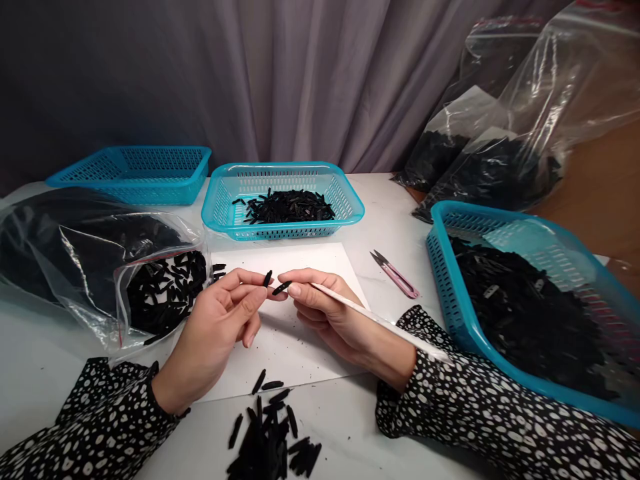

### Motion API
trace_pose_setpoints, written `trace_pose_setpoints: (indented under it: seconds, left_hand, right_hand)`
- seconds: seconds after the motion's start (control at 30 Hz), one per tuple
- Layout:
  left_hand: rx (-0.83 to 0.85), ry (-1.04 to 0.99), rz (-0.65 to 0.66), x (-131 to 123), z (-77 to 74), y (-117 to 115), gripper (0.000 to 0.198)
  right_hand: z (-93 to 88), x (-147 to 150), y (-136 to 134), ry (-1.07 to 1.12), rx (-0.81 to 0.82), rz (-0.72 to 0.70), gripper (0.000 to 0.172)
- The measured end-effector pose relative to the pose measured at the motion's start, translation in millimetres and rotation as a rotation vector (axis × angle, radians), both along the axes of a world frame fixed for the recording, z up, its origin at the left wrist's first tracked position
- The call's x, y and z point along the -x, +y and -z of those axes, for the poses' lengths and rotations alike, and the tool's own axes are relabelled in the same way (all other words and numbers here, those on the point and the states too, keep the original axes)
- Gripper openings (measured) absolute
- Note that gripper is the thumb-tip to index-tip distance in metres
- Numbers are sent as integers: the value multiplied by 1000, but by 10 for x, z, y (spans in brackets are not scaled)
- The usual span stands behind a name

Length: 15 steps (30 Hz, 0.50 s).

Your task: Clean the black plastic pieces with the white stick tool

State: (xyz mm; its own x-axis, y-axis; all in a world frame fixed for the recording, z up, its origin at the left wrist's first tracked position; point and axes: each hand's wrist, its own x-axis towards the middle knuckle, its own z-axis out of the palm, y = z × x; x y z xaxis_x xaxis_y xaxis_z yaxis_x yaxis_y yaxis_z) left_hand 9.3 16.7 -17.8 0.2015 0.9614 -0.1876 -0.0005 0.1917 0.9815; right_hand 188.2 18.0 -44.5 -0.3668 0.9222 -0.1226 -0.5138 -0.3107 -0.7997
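Note:
My left hand (pixel 220 330) pinches a small black piece (pixel 268 278) between thumb and index finger, above a white sheet (pixel 280 353). Close to it on the right, my right hand (pixel 330 313) has its fingertips closed at a second small black piece (pixel 281 288). A thin white stick (pixel 370 316) also lies in my right hand, running back over the wrist to the sleeve. Below the hands, a pile of black pieces (pixel 267 433) is on the table near the front edge of the view.
Black pieces fill an open plastic bag (pixel 90 293) at left. Blue baskets stand at back left (pixel 175 193), back middle (pixel 220 217) and right (pixel 453 293). Pink-handled snips (pixel 397 277) lie right of the sheet. More bags (pixel 540 127) stand at back right.

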Motion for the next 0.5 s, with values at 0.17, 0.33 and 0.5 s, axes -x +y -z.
trace_pose_setpoints:
  seconds: [0.17,0.33,0.5]
  left_hand:
    - [3,1,15,-4,-10,-6,22]
    - [9,-6,8,-40,-77,-8,25]
    - [18,13,44,-37,-85,-10,25]
  right_hand:
    - [-2,2,-7,-38,29,5,27]
    - [-2,-4,32,78,72,40,17]
    - [-3,7,38,19,-8,75,29]
